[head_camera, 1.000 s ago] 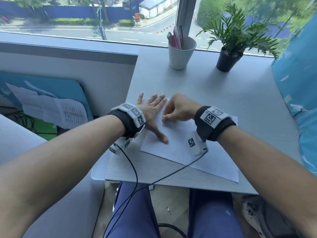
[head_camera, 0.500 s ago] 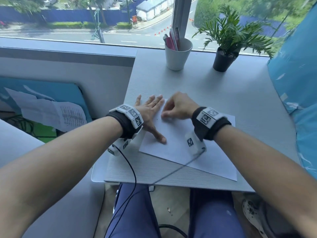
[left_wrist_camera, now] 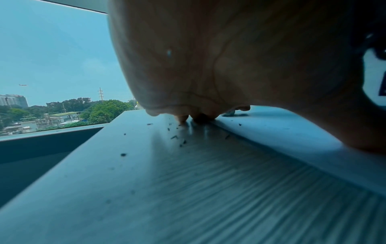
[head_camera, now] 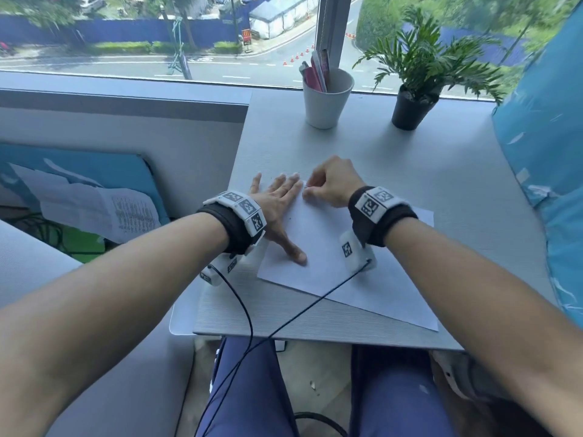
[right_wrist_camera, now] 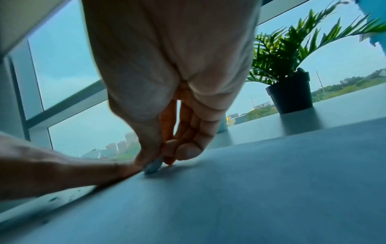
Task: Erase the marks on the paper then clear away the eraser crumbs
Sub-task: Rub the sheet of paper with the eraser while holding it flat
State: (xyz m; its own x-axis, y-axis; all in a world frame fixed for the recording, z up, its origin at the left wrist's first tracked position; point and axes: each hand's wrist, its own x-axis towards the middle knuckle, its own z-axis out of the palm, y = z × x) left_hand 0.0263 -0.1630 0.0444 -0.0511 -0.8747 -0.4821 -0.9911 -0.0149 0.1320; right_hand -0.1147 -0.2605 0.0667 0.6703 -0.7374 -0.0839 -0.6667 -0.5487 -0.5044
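A white sheet of paper (head_camera: 318, 247) lies tilted on the grey table (head_camera: 441, 190). My left hand (head_camera: 277, 200) lies flat with fingers spread on the paper's far left corner, thumb stretched back along its left edge. My right hand (head_camera: 328, 187) sits right beside it and pinches a small pale eraser (right_wrist_camera: 153, 166) between thumb and fingers, its tip pressed on the paper (right_wrist_camera: 229, 189) near the far edge. Dark eraser crumbs (left_wrist_camera: 177, 137) are scattered on the table to the left of the paper, under my left palm (left_wrist_camera: 219, 66).
A white cup (head_camera: 328, 99) with pens stands at the back of the table by the window. A potted plant (head_camera: 413, 102) stands to its right. A blue cushion (head_camera: 542, 146) borders the table's right side. Wrist cables hang over the near edge.
My right hand with the eraser has shifted slightly toward the far edge of the paper. The left hand stays pressed on the sheet.
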